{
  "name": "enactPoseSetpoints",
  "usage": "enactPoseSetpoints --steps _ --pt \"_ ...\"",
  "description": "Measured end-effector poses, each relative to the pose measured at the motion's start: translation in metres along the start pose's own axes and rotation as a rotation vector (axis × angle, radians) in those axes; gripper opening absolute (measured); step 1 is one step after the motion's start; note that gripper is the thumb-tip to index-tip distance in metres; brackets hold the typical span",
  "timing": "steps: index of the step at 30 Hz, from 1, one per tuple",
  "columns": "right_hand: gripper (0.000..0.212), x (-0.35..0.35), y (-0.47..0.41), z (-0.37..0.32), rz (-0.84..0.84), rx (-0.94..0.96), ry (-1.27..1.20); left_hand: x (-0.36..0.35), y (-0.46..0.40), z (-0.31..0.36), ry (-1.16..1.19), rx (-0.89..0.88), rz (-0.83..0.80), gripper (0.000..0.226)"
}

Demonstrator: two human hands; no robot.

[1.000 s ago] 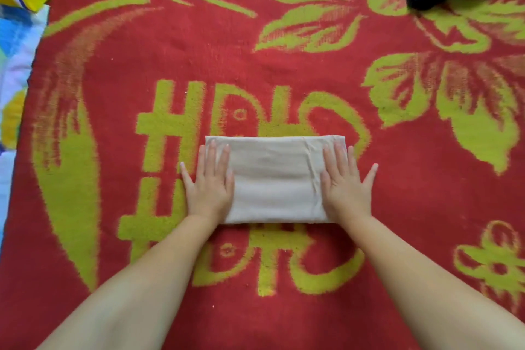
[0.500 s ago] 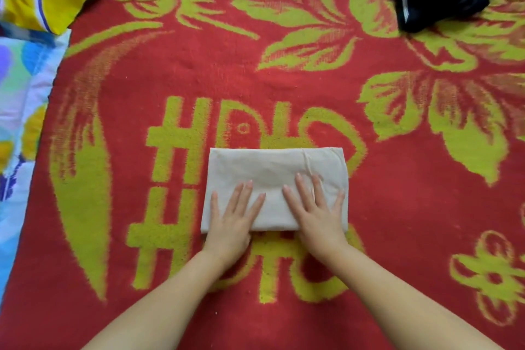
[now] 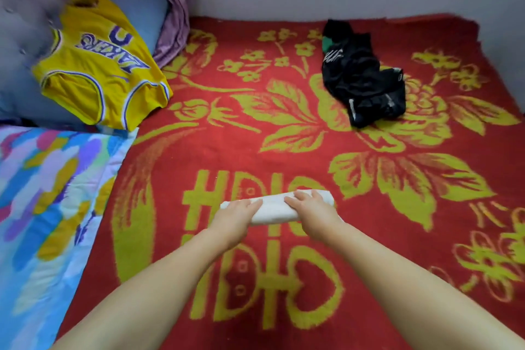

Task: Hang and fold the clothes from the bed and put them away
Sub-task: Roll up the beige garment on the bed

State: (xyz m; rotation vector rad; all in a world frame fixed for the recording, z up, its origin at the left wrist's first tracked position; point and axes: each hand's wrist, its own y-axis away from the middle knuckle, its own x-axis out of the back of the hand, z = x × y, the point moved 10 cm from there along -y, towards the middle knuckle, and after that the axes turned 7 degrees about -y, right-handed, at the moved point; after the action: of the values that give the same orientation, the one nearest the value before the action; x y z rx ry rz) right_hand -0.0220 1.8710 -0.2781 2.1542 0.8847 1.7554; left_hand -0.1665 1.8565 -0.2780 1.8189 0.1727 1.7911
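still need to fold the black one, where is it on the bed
In the head view the black garment lies crumpled at the far right of the red blanket, near the wall, beyond the right hand.

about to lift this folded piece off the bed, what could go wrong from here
1. Both hands, left hand and right hand, hold the folded cream cloth near its middle; its outer ends are unsupported and might sag or unfold when lifted.
2. The black garment lies crumpled on the red blanket and the yellow jersey is draped over a pillow; both could crease further while they wait.
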Motion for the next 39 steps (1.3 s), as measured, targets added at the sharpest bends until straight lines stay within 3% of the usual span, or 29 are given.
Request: enactPoseSetpoints --steps 10,18,28,34,39 --pt "0.059 0.180 0.097 -0.060 0.246 0.154 0.167 0.185 0.100 0.010 -0.109 0.090 0.281 0.067" --pt "0.052 0.212 0.161 -0.108 0.287 0.378 0.343 0.203 0.184 0.023 -0.066 0.308 0.333 0.072" --pt "0.055 0.152 0.230 -0.225 0.228 0.667 0.529 0.134 0.328 -0.005 0.085 0.585 0.335 0.061" --pt "0.058 0.059 0.310 -0.351 0.160 0.943 0.626 0.040 0.487 -0.027 0.207 0.837 0.336 0.066" --pt "0.057 -0.054 0.413 -0.441 0.098 1.170 0.652 -0.053 0.643 -0.006 0.261 1.005 0.342 0.066"
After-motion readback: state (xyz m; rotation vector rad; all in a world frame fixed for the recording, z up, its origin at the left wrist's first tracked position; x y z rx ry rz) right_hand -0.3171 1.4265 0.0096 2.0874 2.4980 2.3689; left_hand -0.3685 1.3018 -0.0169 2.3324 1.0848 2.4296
